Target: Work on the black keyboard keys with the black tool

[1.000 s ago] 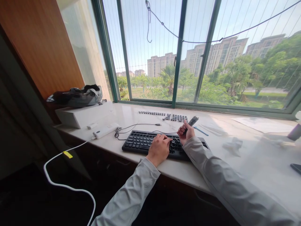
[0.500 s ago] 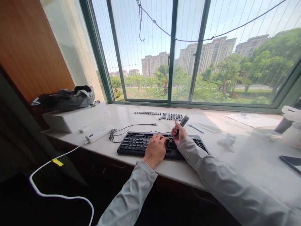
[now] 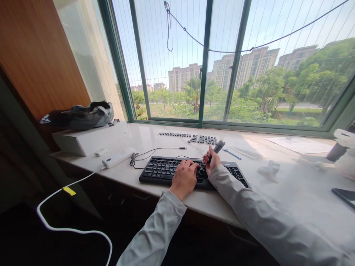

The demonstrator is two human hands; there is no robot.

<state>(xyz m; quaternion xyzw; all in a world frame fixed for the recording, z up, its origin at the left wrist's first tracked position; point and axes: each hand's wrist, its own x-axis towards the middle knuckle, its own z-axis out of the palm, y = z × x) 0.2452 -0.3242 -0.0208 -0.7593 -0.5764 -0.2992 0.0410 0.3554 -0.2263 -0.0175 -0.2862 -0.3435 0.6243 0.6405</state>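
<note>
A black keyboard point(image 3: 158, 170) lies near the desk's front edge, its left part with keycaps and its right part with bare key sockets. My right hand point(image 3: 213, 159) is wrapped around a dark, slim keycap puller point(image 3: 219, 147), held tilted over the keyboard; thin wire shows faintly at its lower end. My left hand point(image 3: 184, 177) rests on the middle of the keyboard, fingers bent and pressed together beside that lower end. What its fingertips pinch, if anything, is hidden. Behind the keyboard, loose black keycaps point(image 3: 206, 139) lie in rows on the desk.
A blue stick tool point(image 3: 232, 154) and crumpled clear plastic point(image 3: 269, 168) lie to the right, with a phone point(image 3: 344, 195) at the far right edge. A coiled cable point(image 3: 134, 159), a white power strip point(image 3: 118, 158) and a white box point(image 3: 88, 138) are on the left.
The view has shifted slightly, so everything sits a little lower and to the right. Both hands keep nearly the same place on the keyboard, the puller still in my right hand.
</note>
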